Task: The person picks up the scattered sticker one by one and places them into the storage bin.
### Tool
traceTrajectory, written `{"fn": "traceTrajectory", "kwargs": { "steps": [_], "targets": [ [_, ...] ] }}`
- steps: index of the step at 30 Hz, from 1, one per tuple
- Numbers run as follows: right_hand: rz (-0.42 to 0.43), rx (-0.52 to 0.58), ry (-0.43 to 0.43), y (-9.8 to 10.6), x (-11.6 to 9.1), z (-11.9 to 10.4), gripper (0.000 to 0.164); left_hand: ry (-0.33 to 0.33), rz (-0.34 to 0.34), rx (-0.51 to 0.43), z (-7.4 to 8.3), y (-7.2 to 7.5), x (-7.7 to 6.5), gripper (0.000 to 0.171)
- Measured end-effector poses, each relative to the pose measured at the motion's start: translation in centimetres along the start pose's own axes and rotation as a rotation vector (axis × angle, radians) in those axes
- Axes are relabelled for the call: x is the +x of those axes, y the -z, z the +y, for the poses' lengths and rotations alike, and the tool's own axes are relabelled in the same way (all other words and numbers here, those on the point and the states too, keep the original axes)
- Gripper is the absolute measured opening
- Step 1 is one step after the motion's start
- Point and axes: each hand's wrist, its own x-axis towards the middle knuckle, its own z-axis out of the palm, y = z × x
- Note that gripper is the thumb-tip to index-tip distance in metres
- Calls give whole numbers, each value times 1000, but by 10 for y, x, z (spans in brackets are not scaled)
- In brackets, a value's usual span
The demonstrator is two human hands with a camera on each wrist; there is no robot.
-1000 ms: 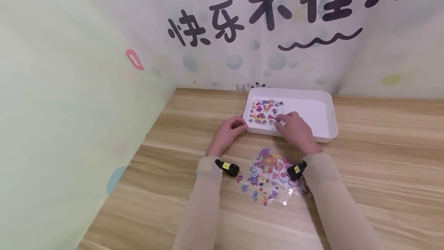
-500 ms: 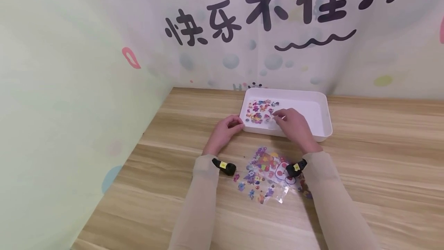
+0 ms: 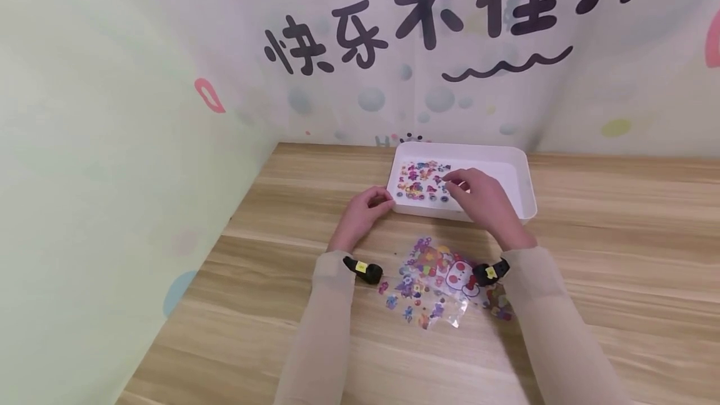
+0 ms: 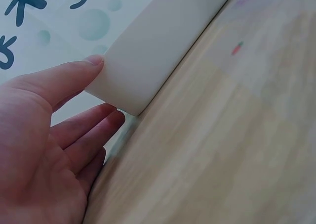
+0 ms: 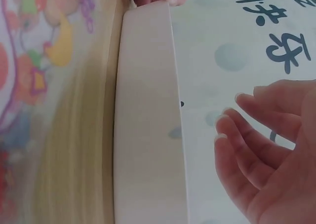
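At the near left corner of a white tray (image 3: 529,189), my left hand (image 3: 360,216) pinches the wall. In the left wrist view its thumb (image 4: 81,75) lies against the rim and the other fingers touch the corner from the side. Small colourful stickers (image 3: 415,175) lie in the left half of the tray. My right hand (image 3: 480,200) is over the tray's near wall, beside the stickers' right edge. The right wrist view shows its fingers (image 5: 247,150) loosely bent, the thumb apart from them, and nothing between them.
Clear sticker sheets (image 3: 427,286) with cartoon prints lie overlapping on the wooden table (image 3: 247,305), in front of the tray and between the forearms. A printed cloth backdrop (image 3: 371,61) hangs behind the tray, with another pale wall (image 3: 101,142) at the left.
My right hand has drawn slightly up and right from the stickers, uncovering round ones along the near row. My left hand stays at the tray corner. The head view has shifted a little.
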Motion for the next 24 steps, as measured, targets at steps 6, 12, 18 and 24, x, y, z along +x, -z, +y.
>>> {"fn": "traceTrajectory", "kwargs": {
  "steps": [6, 12, 18, 24],
  "targets": [
    [-59, -48, 32, 4, -7, 0, 34, 3, 5, -1, 0, -1, 0, 14],
    [-115, -113, 120, 4, -13, 1, 30, -7, -1, 6, 1, 0, -2, 13],
    [-199, -144, 180, -1, -17, 0, 24, -1, 1, 4, 0, 0, -3, 14],
    [-303, -182, 186, -3, -27, -2, 25, -8, 2, -1, 1, -1, -2, 15]
  ]
}}
